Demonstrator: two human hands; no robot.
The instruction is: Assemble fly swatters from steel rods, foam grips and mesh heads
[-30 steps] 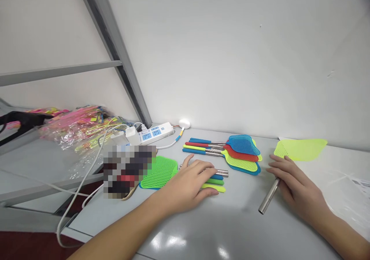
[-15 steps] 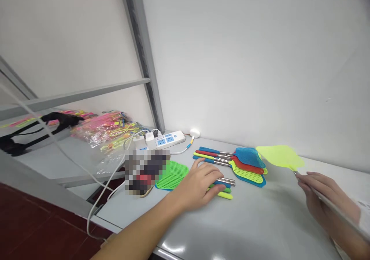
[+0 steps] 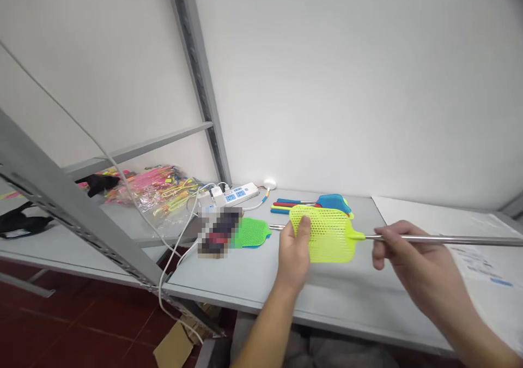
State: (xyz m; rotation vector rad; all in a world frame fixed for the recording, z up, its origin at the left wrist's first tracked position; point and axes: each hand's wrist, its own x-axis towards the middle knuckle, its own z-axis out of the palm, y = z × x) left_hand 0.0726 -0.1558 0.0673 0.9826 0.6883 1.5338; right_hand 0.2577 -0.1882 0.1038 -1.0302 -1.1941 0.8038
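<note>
A yellow fly swatter [image 3: 329, 237] with a long metal rod is held level above the table by both hands. My left hand [image 3: 295, 253] grips the left end of its perforated head, thumb on top. The fingers of my right hand [image 3: 412, 253] are closed around the rod, just right of the head. Behind the held swatter lies a pile of blue, red and yellow fly swatters [image 3: 333, 201], handles pointing left and partly hidden. Left of my left hand rests a green fly swatter [image 3: 254, 231] over a blue one; their handles are mostly covered by my hand.
A white power strip [image 3: 241, 193] with plugs and cables stands near the wall. A blurred-out item [image 3: 219, 234] lies before it. Clear bags of colourful goods [image 3: 157, 191] fill the left shelf, past a grey metal post [image 3: 198, 79]. White sheeting [image 3: 433, 215] covers the right side.
My left hand has left the handles on the table and taken hold of the yellow swatter's head. My right hand has brought the swatter left and level. The view has shifted.
</note>
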